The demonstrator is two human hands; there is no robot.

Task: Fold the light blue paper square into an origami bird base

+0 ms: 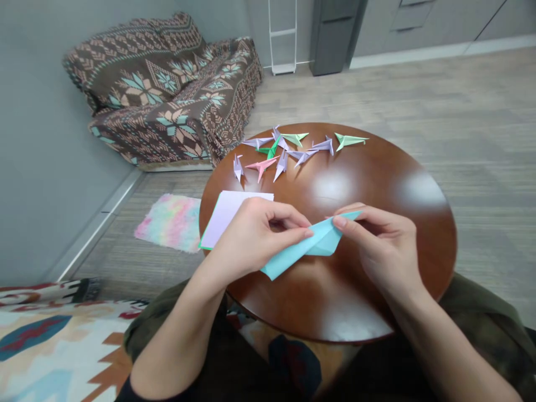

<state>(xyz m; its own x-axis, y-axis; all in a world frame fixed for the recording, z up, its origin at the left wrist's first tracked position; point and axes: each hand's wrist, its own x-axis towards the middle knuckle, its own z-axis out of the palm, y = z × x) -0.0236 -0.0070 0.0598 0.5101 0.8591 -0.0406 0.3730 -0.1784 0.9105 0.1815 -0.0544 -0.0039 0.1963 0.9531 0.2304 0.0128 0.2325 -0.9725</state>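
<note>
A light blue sheet of origami paper (324, 241), partly folded into a long slanted shape, is held above the round table between both hands. My left hand (263, 231) pinches its middle between thumb and fingers. At the paper's narrow right end, my right hand (383, 240) grips it with the thumb on top; some fingers are hidden behind. Beyond my left hand lies a stack of square paper (224, 215), lilac on top with a green edge showing. Toward the table's far side are several folded paper figures, among them a pink one (262, 166) and a pale green one (349, 140).
The round brown table (402, 223) stands just in front of my knees. A sofa with a patterned cover (176, 106) is at the far left, with a fluffy pastel rug (167, 223) on the floor before it. A white rack (283, 33) stands against the back wall.
</note>
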